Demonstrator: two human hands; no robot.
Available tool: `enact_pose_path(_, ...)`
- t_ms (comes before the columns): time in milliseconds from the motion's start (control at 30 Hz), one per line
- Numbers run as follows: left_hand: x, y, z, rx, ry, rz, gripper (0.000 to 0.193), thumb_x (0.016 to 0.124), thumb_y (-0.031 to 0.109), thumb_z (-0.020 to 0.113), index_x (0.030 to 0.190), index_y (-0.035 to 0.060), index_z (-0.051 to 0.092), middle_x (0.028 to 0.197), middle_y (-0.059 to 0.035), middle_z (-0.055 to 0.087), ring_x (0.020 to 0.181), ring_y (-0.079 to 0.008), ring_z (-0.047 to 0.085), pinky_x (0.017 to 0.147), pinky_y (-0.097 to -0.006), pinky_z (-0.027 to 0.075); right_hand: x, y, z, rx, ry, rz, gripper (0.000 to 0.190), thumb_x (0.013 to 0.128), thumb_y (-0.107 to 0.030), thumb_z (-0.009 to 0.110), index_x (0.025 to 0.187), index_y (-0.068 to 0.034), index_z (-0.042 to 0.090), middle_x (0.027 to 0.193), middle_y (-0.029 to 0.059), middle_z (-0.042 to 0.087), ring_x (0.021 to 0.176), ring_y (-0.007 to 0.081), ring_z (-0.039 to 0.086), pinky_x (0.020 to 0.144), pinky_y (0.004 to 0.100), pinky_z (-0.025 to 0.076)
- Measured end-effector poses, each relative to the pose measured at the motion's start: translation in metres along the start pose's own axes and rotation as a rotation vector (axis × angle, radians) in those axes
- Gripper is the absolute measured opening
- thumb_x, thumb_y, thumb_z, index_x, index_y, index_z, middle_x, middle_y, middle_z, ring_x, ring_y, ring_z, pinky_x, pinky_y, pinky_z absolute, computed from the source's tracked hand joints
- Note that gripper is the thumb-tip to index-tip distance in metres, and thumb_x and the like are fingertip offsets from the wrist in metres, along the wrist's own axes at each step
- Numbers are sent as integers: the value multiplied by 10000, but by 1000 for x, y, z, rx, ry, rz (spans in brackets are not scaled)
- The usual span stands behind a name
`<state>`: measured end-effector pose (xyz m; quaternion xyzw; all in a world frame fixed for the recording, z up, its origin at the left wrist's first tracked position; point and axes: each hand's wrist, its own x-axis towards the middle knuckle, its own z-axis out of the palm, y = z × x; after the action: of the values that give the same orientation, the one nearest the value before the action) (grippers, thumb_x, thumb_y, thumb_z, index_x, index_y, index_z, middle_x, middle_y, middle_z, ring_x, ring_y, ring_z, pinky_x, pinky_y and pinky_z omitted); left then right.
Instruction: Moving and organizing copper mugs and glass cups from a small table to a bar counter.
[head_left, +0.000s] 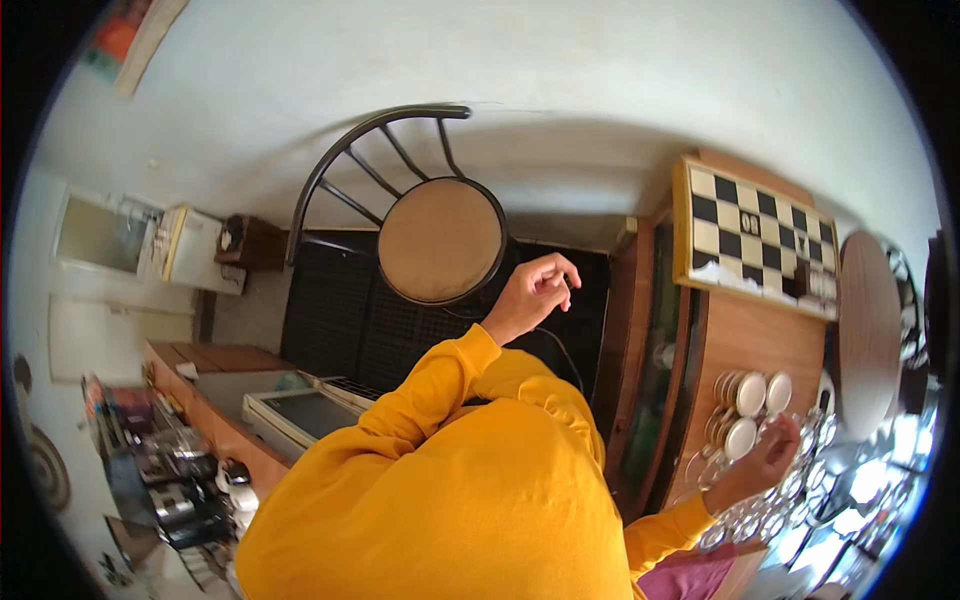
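Observation:
My left hand hangs in front of me above the dark floor, near the round chair seat. Its fingers are loosely bent with gaps between them, and I see nothing held. Over the wooden cabinet top to my right, my right hand reaches among the glassware. White cups stand in stacks just beyond it. Many clear glasses crowd around and below the wrist. The hand is blurred against them, so whether it touches or grips a glass cannot be made out.
A chair with a round tan seat stands by the wall. A checkered board rests at the cabinet's far end, near an oval table. Pink cloth lies at lower right. An opened drawer-like unit is at left.

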<state>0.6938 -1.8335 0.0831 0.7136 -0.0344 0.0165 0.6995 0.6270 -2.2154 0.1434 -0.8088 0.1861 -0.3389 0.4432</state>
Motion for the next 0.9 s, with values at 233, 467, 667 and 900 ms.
enact_pose_path(233, -29, 10, -71, 67, 86, 144, 204, 768, -110, 514, 656, 59, 531, 640, 25, 496, 587, -61, 430, 520, -239, 313, -58, -74, 109, 146, -389, -118, 57, 951, -9, 619, 912, -36, 650, 724, -46, 505, 571, 25, 411, 512, 184, 342)
enact_pose_path(467, -105, -9, -217, 55, 549, 64, 128, 849, -61, 557, 783, 36, 609, 720, -3, 581, 643, -69, 508, 587, -226, 397, -150, -162, 249, 261, -1025, -305, 240, 865, 130, 472, 859, -17, 662, 664, -21, 407, 491, 41, 433, 444, 208, 335)
enact_pose_path(667, -173, -10, -360, 347, 1038, 11, 104, 919, 38, 604, 1012, 55, 647, 1044, -74, 616, 969, -171, 623, 831, -299, 527, -286, -251, 362, 577, -1484, -454, 302, 818, 174, 418, 843, 10, 670, 673, 45, 463, 441, 128, 532, 424, 243, 386)
enact_pose_path(900, -278, 29, -423, 236, 1233, -100, 111, 964, 117, 604, 1049, 64, 652, 922, -48, 650, 832, -148, 644, 816, -288, 517, -426, -350, 423, 789, -1907, -491, 292, 848, 181, 430, 790, 4, 655, 675, 37, 443, 415, 111, 522, 408, 246, 421)
